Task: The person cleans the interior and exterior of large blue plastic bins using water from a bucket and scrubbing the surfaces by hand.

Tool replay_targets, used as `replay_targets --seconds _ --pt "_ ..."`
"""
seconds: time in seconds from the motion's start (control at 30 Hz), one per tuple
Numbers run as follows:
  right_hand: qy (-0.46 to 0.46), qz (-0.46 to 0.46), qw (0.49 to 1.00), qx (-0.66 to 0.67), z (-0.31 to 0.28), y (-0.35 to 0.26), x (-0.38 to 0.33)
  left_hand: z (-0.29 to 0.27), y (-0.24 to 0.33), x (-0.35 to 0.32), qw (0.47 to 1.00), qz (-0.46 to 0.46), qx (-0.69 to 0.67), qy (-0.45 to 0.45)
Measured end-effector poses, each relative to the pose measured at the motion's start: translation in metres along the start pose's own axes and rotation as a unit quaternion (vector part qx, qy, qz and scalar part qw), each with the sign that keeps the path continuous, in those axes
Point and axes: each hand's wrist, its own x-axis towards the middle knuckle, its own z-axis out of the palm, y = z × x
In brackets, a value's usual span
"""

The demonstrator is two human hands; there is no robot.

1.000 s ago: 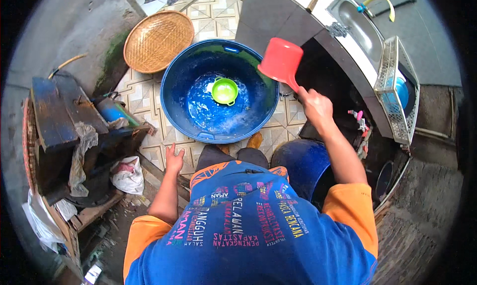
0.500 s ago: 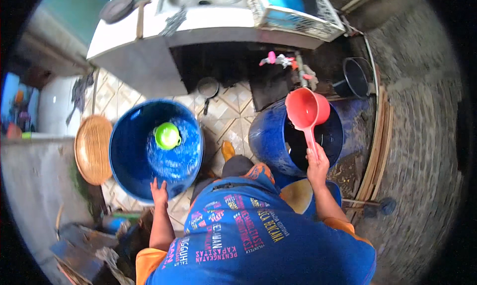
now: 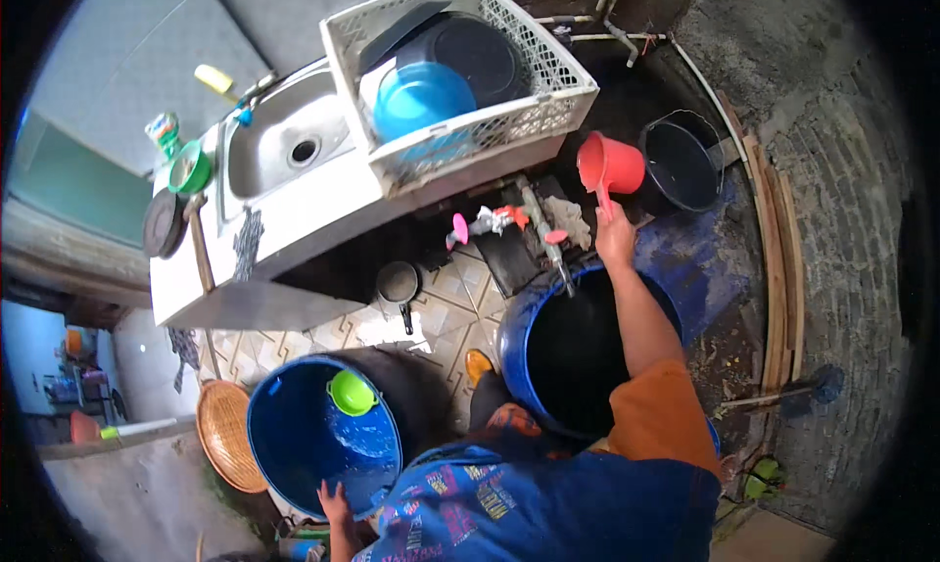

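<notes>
Two hands are working well apart, with tiled floor [image 3: 443,319] lying bare between them, beyond a dark pan [image 3: 399,283]. Ahead of both, the long front edge of a white surface [image 3: 328,210] is running across, and a white crate [image 3: 509,131] is sitting on it, ahead and left of the right hand [image 3: 615,235]. Pipe taps [image 3: 499,219] are crowding the room left of that hand; wooden planks [image 3: 774,268] are edging the ground well to its right. Beneath the right forearm, the round rim of a blue barrel [image 3: 516,337] is ringing a dark mouth. The left hand [image 3: 335,503], fingers spreading and holding nothing, is hovering at the near rim of a blue tub [image 3: 284,405]; contact cannot be told. Inside, beyond it, a green bowl [image 3: 352,394] is resting. The right hand is gripping a red dipper [image 3: 619,163] by its handle; the cup is tilting leftward just beyond the fingers, beside a black bucket [image 3: 678,165].
</notes>
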Motion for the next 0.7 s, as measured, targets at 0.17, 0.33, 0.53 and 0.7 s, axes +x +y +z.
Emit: replay_targets --seconds 0.17,0.33,0.53,0.7 --pt "-0.13 0.083 0.978 -0.141 0.083 0.035 0.097 -0.036 -0.054 0.017 0.921 0.245 0.301 -0.043" --pt "-0.239 0.132 0.928 -0.254 0.131 0.074 0.145 -0.034 0.0 0.025 0.991 -0.074 -0.063 -0.092" --pt "-0.281 0.167 0.909 -0.257 0.216 0.115 0.158 -0.066 0.036 0.001 0.995 -0.092 0.038 -0.003" --pt "-0.3 -0.053 0.919 -0.25 0.248 0.289 0.226 0.005 0.06 0.015 0.985 0.033 0.16 -0.062"
